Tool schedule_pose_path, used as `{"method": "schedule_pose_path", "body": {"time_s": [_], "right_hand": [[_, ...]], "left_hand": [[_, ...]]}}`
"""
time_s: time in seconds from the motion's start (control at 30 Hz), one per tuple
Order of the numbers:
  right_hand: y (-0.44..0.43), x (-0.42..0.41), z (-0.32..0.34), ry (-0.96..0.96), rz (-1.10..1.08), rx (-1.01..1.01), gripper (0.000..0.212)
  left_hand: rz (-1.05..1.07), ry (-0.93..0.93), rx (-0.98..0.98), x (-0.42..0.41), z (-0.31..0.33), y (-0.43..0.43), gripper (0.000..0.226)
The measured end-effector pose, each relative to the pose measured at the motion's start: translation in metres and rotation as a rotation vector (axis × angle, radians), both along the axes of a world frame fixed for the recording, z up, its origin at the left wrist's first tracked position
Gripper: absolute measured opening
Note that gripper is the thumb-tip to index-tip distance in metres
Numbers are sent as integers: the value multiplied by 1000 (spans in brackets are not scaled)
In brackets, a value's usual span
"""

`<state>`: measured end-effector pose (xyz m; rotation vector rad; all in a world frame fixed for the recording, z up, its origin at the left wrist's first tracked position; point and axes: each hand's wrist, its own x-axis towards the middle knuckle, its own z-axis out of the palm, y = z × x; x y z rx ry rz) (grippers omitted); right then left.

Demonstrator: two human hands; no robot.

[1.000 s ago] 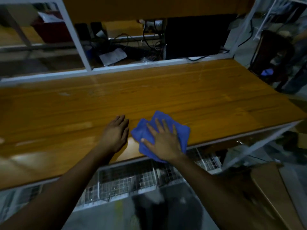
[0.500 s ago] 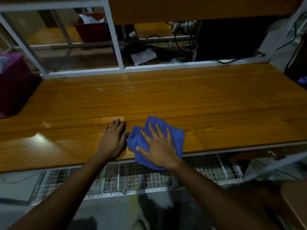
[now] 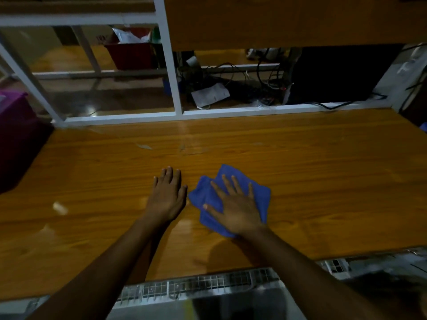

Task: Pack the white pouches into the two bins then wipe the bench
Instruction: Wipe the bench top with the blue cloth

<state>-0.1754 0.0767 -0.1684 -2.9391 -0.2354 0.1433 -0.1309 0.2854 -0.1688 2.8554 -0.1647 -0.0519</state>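
- Fingers of the right hand are straight and spread a little apart. They lie flat on top of a blue cloth.
- The blue cloth is crumpled. It sits on the wooden bench, nearer the front edge than the back, about in the middle from side to side. It sticks out past the fingertips and on both sides of the hand.
- The left hand lies flat on the bare wood, just beside the cloth on its left. Its fingers are straight and close together, and it holds nothing. The thumb is very near the cloth's edge, but I cannot tell if they touch.
- A purple bin stands at the left end of the bench. Only part of it shows.
- A red bin sits far back on another wooden top. Something white sticks out of it, but I cannot tell what it is.
- A white metal frame runs along the back edge of the bench, in front of the red bin.
- Behind the frame lie a tangle of black cables and a white sheet of paper.
- A wire rack shows under the front edge of the bench.
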Motion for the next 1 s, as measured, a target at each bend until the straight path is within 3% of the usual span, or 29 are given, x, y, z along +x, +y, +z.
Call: {"method": "schedule_pose_path", "body": {"time_s": [0.17,0.33,0.53,0.6,0.73,0.83,0.9,1.0], "right_hand": [[-51,61,2,1,-382,5,79],[-36,133,3,83,-570,37,84],[-5,122,2,8,13,-4,85],[-31,128,2,17,-77,1,90],[-87,176,3,47,-487,-17,80],[-76,213,2,70,-586,30,82],[-53,225,3,82,-501,25,80],[-21,215,3,40,-146,-11,79]], "left_hand": [[-65,41,19,51,2,-4,64],[-87,8,28,97,1,-10,67],[23,-75,-34,138,-7,-17,66],[85,-94,-24,140,-11,-14,66],[121,-86,-19,140,-11,-15,66],[124,-73,7,143,-10,-17,67],[131,-75,5,143,-10,-16,65],[136,-90,-23,141,-11,-16,63]]}}
